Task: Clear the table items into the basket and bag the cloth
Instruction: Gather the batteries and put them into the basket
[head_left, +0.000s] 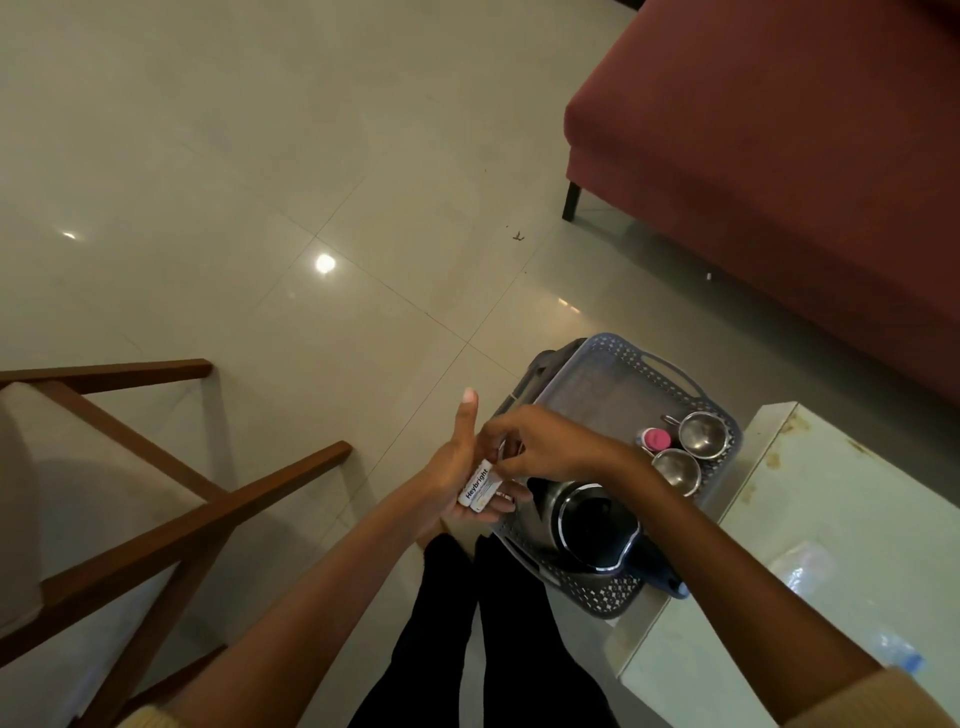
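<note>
My left hand (457, 457) holds a small white tube (475, 486) printed "Heybright" in its palm, thumb pointing up. My right hand (540, 441) reaches across and pinches at the top end of the tube. Both hands hover just left of the grey perforated basket (613, 364), which sits partly on the table corner. Inside the basket lie a black electric kettle (592, 530), two steel cups (698, 434) (675, 470) and a pink-capped bottle (655, 439). No cloth is in view.
The pale glass-topped table (841, 519) fills the lower right, with a clear plastic wrapper (805, 561) on it. A maroon sofa (779, 156) stands behind. A wooden-framed chair (130, 493) is at the left. My dark-trousered legs (493, 623) are below, on the tiled floor.
</note>
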